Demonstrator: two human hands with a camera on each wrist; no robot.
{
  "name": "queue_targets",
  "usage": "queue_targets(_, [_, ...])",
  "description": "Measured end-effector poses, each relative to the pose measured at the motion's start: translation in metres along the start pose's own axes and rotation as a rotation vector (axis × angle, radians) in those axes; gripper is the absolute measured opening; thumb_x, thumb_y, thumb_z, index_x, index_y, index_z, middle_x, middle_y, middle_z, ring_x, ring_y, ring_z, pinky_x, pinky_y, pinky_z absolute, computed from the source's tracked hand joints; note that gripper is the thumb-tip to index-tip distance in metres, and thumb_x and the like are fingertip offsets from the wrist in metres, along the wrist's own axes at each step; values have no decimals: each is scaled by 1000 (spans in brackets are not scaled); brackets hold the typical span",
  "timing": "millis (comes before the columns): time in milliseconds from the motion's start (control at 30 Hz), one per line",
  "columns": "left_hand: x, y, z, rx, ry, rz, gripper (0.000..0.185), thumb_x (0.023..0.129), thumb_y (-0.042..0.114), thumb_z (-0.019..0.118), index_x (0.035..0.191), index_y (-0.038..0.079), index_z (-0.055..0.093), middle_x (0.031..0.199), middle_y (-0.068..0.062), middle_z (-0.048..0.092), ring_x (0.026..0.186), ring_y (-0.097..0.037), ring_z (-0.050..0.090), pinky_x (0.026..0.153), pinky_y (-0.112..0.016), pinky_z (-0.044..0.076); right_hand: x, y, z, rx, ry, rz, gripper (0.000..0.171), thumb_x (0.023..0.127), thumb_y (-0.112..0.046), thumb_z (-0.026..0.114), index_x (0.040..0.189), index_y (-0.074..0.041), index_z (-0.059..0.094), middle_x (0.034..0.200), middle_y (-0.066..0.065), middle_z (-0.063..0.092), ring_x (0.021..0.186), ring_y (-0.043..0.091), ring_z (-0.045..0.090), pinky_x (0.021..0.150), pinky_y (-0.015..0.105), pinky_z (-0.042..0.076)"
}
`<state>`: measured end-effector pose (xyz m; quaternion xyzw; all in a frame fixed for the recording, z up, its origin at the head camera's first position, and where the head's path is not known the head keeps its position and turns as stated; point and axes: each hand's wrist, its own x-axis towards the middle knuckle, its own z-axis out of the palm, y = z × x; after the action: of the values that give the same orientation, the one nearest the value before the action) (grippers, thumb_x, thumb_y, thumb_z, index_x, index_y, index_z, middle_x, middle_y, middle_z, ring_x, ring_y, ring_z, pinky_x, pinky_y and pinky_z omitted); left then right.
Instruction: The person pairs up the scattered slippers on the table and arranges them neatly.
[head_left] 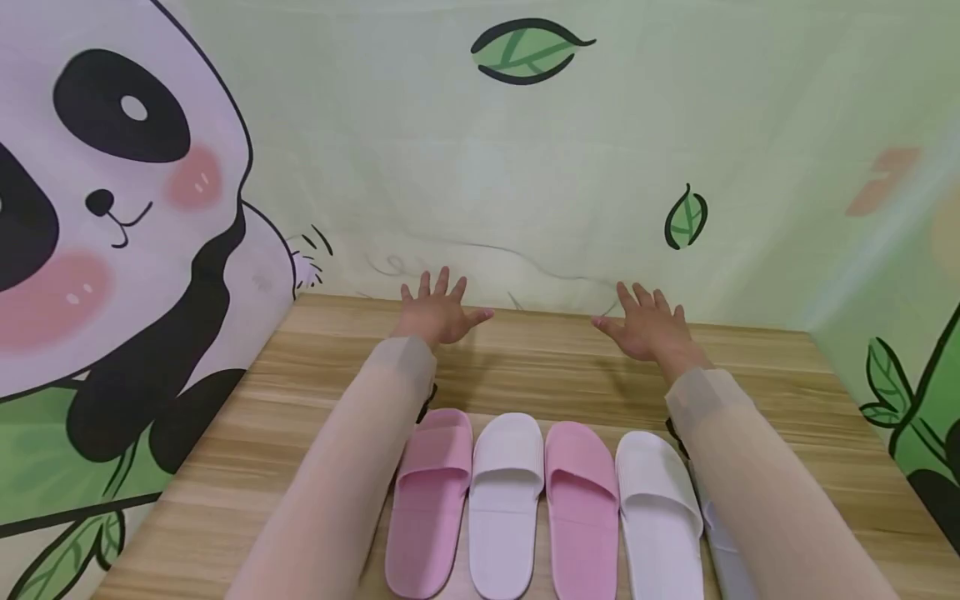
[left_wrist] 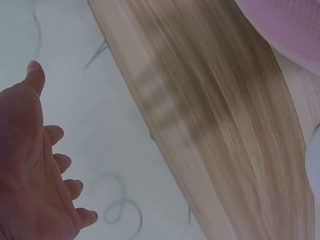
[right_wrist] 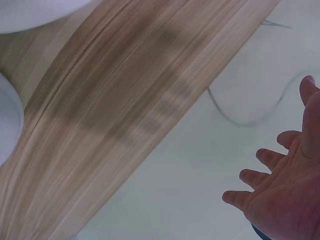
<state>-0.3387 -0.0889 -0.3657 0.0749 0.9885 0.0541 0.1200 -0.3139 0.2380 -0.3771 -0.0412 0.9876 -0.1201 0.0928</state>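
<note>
Two hands are stretched out ahead of me over the far edge of the wooden tabletop (head_left: 525,375), both empty. My left hand (head_left: 435,312) hovers near the far edge, left of centre, fingers spread and straight, palm down. My right hand (head_left: 648,325) mirrors it to the right, fingers also apart and relaxed; both wrist views confirm open palms gripping nothing, raised against the pale green backdrop (head_left: 570,167) rather than resting on the wood.

Along the near edge, between my forearms, slippers lie in a tidy row, toes pointing to the far edge, alternating: pink slipper (head_left: 431,492), white slipper (head_left: 504,500), second pink slipper (head_left: 583,504), second white slipper (head_left: 658,512). Neighbours sit just beside or touching each other. Another pale slipper (head_left: 722,542) peeks out under my right sleeve, mostly hidden. A cartoon panda (head_left: 97,208) covers the left wall.

I judge the hands are held high and wide to stay off the lined-up footwear.
</note>
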Motion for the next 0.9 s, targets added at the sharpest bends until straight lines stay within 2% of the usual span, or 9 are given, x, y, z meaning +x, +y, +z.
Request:
queue_targets(367, [-2,-6,-2,27,-4,31,93,97,81,23,168,25,4,176,-8,-9,162,-38,-8,127,-68,-1,-6,0,-3,-20,1,-27,91,105,-66,35,167,-6,3,172,27,3,156,55,0,122,76,2])
queue_targets(667, [-6,-13,-3,19,-3,73,92,98,79,28,168,25,4,176,-7,-8,162,-37,-9,126,-68,-4,-10,1,-3,-59,-1,-69,90,105,-64,38,167,-6,6,172,27,7,156,55,3,121,77,5])
queue_targets(900, [-12,-20,-3,53,20,118,92,98,80,28,168,27,4,176,-7,-8,162,-37,-8,126,-68,-3,-19,-1,-4,-70,16,-118,90,104,-65,40,167,-8,8,172,25,9,156,54,5,121,77,5])
